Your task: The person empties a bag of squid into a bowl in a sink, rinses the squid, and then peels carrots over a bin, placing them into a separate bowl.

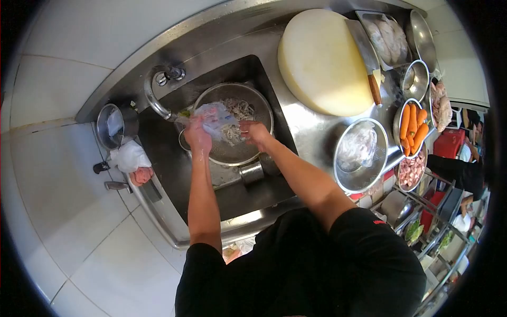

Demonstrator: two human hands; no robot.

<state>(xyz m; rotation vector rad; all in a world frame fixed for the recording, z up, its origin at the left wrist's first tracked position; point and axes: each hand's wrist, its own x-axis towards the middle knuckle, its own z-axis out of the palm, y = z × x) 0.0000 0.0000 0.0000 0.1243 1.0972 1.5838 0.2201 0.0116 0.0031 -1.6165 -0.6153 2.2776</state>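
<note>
A metal colander (240,156) sits in the steel sink, with greyish shredded food (240,109) in it. My left hand (198,137) is at the colander's left side, closed on a clear plastic bag (212,117) that lies over the colander. Paler strips of the same food (231,134) show at the bag's lower end. Beside these strips is my right hand (256,135), its fingers apart and stretched toward them. The faucet (156,100) reaches over the sink just left of the bag. Part of my left fingers is hidden by the bag.
A round cutting board (322,63) with a cleaver (364,47) on its edge stands right of the sink (174,185). Further right are a colander with a plastic bag (359,145), a bowl of carrots (413,129) and a bowl of cut meat (412,171). A pot (127,124) stands left.
</note>
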